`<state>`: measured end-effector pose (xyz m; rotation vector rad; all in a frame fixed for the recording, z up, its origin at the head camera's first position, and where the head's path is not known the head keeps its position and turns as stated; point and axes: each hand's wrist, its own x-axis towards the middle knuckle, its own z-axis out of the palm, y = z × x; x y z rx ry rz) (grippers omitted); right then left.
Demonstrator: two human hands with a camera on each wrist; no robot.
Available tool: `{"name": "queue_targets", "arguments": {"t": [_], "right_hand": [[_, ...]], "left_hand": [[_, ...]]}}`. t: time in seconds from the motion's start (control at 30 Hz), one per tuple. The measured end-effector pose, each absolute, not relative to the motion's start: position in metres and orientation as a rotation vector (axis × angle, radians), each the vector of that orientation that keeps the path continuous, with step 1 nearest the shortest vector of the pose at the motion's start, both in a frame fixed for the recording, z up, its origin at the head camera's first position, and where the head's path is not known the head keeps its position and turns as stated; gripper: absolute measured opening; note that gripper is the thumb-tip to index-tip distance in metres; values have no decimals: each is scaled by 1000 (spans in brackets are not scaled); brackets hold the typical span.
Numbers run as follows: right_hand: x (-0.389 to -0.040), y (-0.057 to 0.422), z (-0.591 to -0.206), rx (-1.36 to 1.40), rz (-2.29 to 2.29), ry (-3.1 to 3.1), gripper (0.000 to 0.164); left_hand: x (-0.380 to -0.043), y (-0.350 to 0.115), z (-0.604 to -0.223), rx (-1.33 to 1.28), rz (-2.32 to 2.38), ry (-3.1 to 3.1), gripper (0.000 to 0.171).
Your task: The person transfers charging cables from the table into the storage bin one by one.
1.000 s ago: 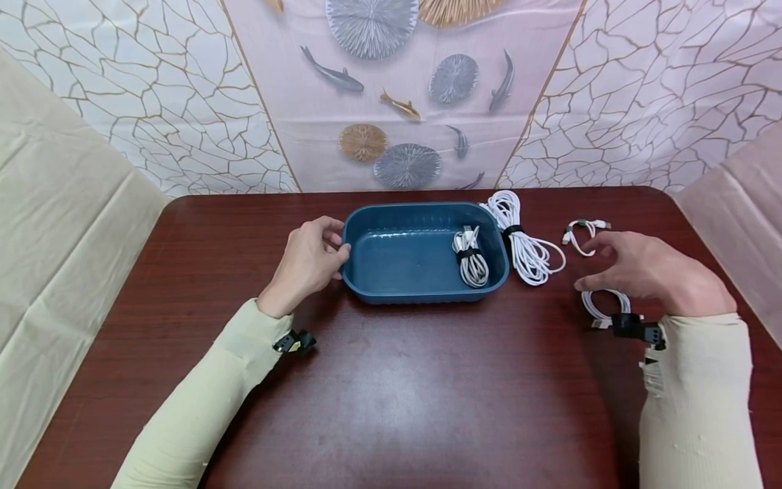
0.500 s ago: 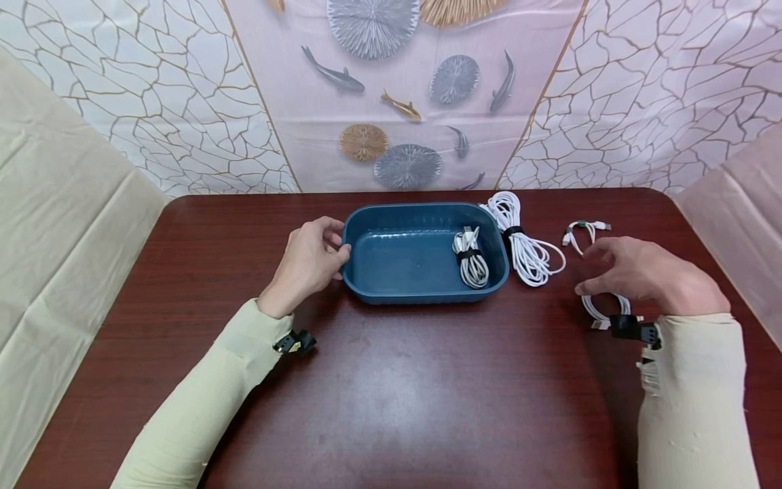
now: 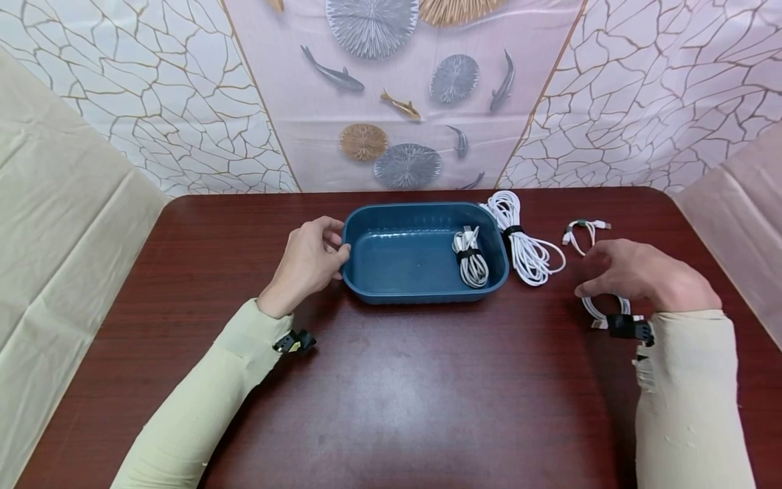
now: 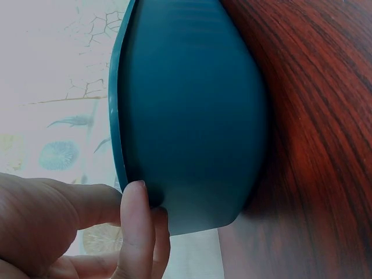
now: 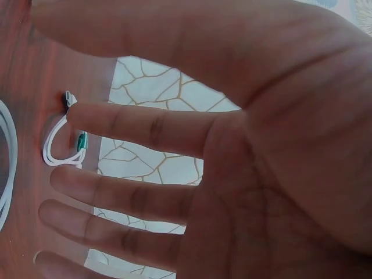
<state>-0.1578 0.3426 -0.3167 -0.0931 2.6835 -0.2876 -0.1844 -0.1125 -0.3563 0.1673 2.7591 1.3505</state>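
Note:
My left hand (image 3: pixel 308 261) pinches the left end of a blue plastic basin (image 3: pixel 421 299), its fingertips at the rim, as the left wrist view also shows. One bundled white charging cable (image 3: pixel 470 258) with a black tie lies inside the basin at its right end. My right hand (image 3: pixel 635 272) hovers with fingers spread and slightly bent, holding nothing; its palm shows bare in the right wrist view. Partly hidden under it is a coiled white cable (image 3: pixel 591 309). Just beyond its fingers lies a short white cable (image 3: pixel 580 224) with a green tie.
A larger bundle of white cable (image 3: pixel 525 255) with a black tie lies against the basin's right side. The dark red wooden table (image 3: pixel 391 394) ends at a patterned cloth backdrop (image 3: pixel 403 102), with plain cloth on both sides.
My right hand has drawn slightly nearer and lower over the coiled cable, and its forearm has shifted a little left. The left hand and basin have stayed still.

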Motion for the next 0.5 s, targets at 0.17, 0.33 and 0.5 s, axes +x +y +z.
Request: {"name": "queue_targets", "arguments": {"t": [0.17, 0.33, 0.5], "right_hand": [[-158, 344, -319, -70, -298, 2667, 81], [-158, 344, -321, -78, -302, 2667, 76], [-158, 343, -322, -86, -345, 2642, 71]], "left_hand": [[-184, -113, -356, 170, 1353, 2758, 37], [-184, -112, -356, 172, 1358, 2756, 37], [-184, -113, -356, 175, 1364, 2756, 37]]}}
